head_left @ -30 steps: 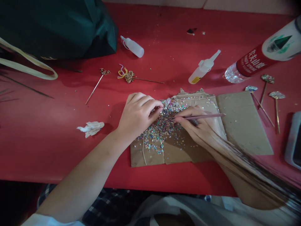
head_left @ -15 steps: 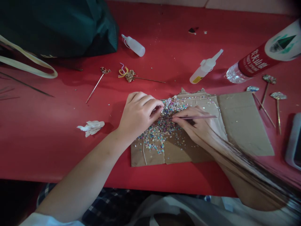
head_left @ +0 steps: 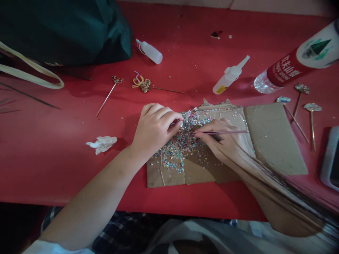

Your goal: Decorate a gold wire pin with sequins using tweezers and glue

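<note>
- Where the red surface [head_left: 66, 151] meets the left of the view, one dark green bag [head_left: 60, 31] sits at its far side, with a cream strap [head_left: 31, 72] trailing from it; a few thin dark sticks [head_left: 26, 100] lie below.
- One crumpled white tissue [head_left: 102, 144] rests well left of the cardboard, and beyond it lie two of the five glittery picks [head_left: 109, 95], one with a twist of yellow ribbon [head_left: 137, 83] beside it.
- Behind them stands the first of two small glue bottles [head_left: 149, 52], lying on its side.
- The left hand [head_left: 155, 128] curves over the sequins, its fingers [head_left: 172, 116] bent at the heap's top; whether they grip anything, I cannot tell.
- Multicoloured sequins [head_left: 180, 148] lie heaped on a folded cardboard sheet [head_left: 275, 141], which sits near the surface's front edge, with a strip of red between.
- The right hand [head_left: 219, 141] pinches slim tweezers [head_left: 222, 132] closed between thumb and fingers, tips at the heap.
- Long hair [head_left: 278, 183] hangs across the right forearm.
- The second glue bottle [head_left: 227, 79] lies behind the cardboard, near a large plastic bottle [head_left: 288, 68] with a red label.
- Three picks [head_left: 312, 116] lie right of the cardboard, beside a grey device [head_left: 329, 158] cut off by the view's edge.
</note>
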### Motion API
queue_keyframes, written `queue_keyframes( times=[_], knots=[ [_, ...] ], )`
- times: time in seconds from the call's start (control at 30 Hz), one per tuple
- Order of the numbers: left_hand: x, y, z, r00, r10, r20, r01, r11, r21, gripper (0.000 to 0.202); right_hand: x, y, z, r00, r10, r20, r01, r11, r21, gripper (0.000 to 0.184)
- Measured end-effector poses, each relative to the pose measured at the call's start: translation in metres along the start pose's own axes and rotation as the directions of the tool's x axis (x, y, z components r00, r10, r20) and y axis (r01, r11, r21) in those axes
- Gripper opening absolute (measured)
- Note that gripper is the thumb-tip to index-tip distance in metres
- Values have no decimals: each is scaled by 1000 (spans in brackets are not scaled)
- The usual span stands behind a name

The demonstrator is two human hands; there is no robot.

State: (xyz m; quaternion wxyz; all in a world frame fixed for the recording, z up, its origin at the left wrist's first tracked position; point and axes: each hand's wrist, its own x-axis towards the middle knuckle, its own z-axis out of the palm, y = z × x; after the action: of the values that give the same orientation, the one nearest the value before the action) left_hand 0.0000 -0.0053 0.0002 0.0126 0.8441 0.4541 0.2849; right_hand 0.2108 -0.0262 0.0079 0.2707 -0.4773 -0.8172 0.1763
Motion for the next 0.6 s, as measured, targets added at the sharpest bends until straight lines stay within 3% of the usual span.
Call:
queue_keyframes(
  times=[0.33,0.6],
  knots=[
    [0,-3,-1,998,61,6,-61,997,51,8,-1,-4,-3,997,58,-53,-57,998,32,12],
    [0,-9,-1,982,157,104,-163,985,48,11,-2,-9,-5,978,194,-81,-180,972,153,13]
  ],
)
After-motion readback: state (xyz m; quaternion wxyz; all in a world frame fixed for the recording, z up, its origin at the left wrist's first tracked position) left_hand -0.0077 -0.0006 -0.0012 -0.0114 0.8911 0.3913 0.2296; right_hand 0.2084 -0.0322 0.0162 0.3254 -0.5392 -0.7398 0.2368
